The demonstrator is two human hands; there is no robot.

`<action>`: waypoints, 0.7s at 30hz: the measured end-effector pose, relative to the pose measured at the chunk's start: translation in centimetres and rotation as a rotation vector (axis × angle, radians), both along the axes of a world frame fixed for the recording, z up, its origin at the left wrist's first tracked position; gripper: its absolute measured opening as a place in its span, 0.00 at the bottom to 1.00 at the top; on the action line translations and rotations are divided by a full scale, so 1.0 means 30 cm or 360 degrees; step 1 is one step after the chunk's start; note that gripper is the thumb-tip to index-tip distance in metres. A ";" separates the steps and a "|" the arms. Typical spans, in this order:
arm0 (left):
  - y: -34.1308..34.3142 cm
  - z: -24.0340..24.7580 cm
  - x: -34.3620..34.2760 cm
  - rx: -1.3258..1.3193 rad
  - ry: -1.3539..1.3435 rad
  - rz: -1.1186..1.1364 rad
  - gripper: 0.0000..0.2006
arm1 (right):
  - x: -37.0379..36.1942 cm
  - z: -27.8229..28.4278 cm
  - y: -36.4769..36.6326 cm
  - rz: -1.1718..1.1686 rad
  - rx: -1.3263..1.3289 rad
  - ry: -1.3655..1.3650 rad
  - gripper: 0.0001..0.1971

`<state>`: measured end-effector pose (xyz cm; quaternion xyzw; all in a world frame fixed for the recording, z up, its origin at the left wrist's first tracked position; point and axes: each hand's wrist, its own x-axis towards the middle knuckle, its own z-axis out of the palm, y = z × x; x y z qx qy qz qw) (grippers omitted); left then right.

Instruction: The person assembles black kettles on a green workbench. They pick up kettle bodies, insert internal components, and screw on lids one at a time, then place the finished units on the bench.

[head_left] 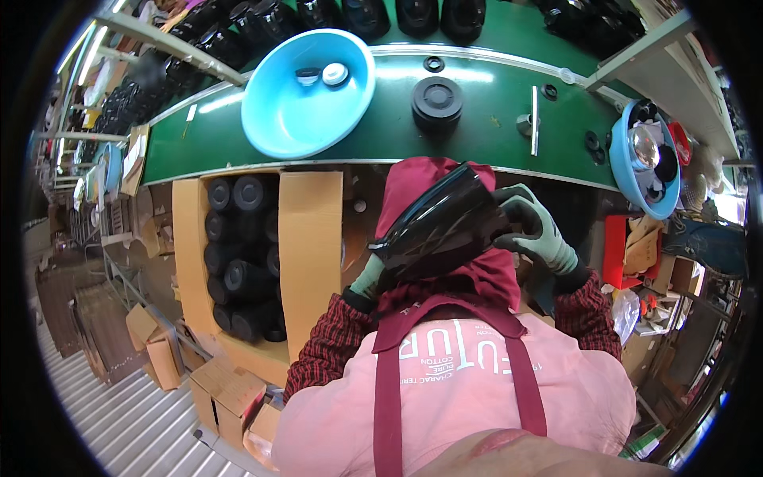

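Observation:
A large glossy black appliance shell (433, 226), roughly cylindrical, is held tilted in front of my chest, its right end higher than its left. My left hand (368, 280), in a pale green glove, supports its lower left end; most of those fingers are hidden behind the shell. At the opposite end, my right hand (542, 232), in a pale green glove with dark-coated fingers, curls its fingers and thumb around the end. Beyond the shell, on the green workbench (207, 143), stands a round black lidded part (437, 102) with a small black ring (433, 64) behind it.
A blue basin (306, 119) holds a white and a black cap. At right are a metal bar (535, 119) and another blue basin (629, 179) of parts. Below the bench, an open carton (310, 262) contains several black cylinders. More glossy black shells (417, 17) line the back.

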<state>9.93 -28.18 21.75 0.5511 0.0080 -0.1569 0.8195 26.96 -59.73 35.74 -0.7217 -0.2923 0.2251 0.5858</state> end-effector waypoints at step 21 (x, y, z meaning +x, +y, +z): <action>0.193 0.088 -0.157 0.0759 -0.0162 0.0448 0.26 | 0.631 -0.415 0.635 -0.0596 -0.1422 -0.0925 0.53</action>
